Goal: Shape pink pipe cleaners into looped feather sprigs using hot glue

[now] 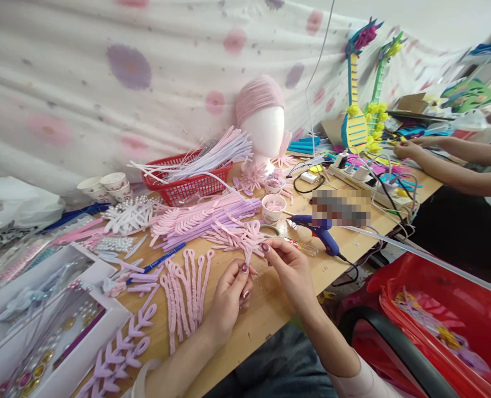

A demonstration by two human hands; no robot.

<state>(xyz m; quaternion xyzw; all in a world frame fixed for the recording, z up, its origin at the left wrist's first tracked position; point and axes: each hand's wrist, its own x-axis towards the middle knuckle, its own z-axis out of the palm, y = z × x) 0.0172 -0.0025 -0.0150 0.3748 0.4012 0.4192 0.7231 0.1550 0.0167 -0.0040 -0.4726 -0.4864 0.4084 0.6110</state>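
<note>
Near the table's front edge, my left hand (233, 290) is closed, thumb against fingers, on a pink pipe cleaner (249, 255) that stands up from the grip. Close by on the right, my right hand (290, 268) pinches thumb and index finger together beside that piece; what is between them is too small to make out. Several twisted pink pipe cleaners with looped ends (187, 293) lie left of my left hand. Beyond my fingers is a pile of pink pipe cleaner pieces (233, 235). A blue hot glue gun (322, 232) rests right of my right hand.
A red basket (175, 190) of pale pipe cleaners stands behind, beside a white mannequin head (266, 130) in a pink cap. A paper cup (274, 208) holds pink bits. Left is a white box (116, 315); right are a power strip (365, 182) and another person's hands (411, 148).
</note>
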